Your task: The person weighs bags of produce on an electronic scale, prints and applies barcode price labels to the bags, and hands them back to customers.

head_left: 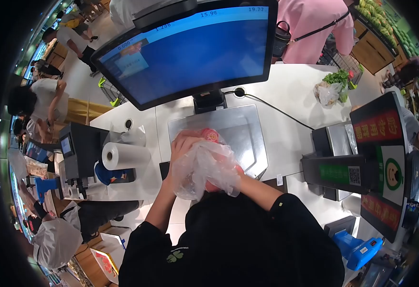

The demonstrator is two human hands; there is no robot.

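A clear plastic bag (201, 167) with reddish contents is held between my hands over the front of the metal scale plate (240, 129). My left hand (181, 146) is closed on the bag's left side, its fingers bent over the top. The bag's film covers most of my right hand (235, 176), and its fingers cannot be made out. A round red patterned label or item (211, 136) shows at the top of the bag. Behind the scale stands a large screen (185, 52) with a blue display.
On the left are a roll of plastic bags (125, 156) and a dark machine (82, 146). Bagged greens (333, 91) lie at the back right. Signs (379, 167) and a blue scanner (362, 251) stand right. A person in pink (310, 28) is behind the counter.
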